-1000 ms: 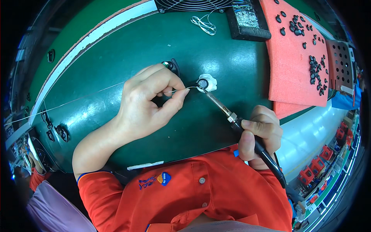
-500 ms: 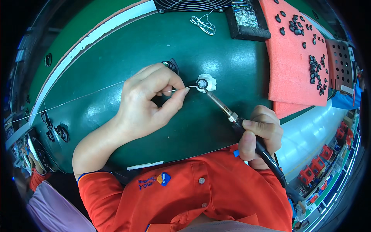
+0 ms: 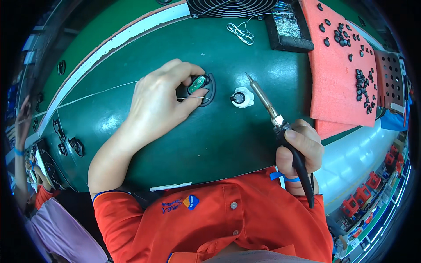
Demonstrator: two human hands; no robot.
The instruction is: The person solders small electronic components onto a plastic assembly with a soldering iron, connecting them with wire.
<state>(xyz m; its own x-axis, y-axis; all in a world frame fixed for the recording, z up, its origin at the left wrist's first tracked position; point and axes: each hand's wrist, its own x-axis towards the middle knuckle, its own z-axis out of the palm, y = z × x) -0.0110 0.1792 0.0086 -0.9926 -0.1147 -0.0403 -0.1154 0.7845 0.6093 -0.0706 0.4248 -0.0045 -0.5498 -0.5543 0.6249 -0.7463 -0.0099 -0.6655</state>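
Note:
My left hand (image 3: 160,98) is closed, thumb and fingers around a black ear-hook earphone housing (image 3: 213,90) with a green circuit board (image 3: 197,84) showing in it. A thin solder wire (image 3: 98,93) runs from the left under this hand, and its end pokes out past the thumb. To the right, a small round black part (image 3: 239,98) sits on a white putty-like lump (image 3: 249,97) on the table. My right hand (image 3: 301,149) grips a soldering iron (image 3: 266,100) by its black handle. The iron's tip is up beyond the lump, touching nothing.
A black-framed fan grille (image 3: 232,8) and a black tray (image 3: 289,30) stand at the back, beside coiled wire (image 3: 241,34). Pink foam (image 3: 326,87) at right bears many small black parts. More ear-hook pieces (image 3: 76,147) lie left. Another person's arm (image 3: 20,131) shows far left.
My left hand has moved off the white lump and taken hold of the ear-hook housing. The iron's tip has lifted away from the round part, up and to the right.

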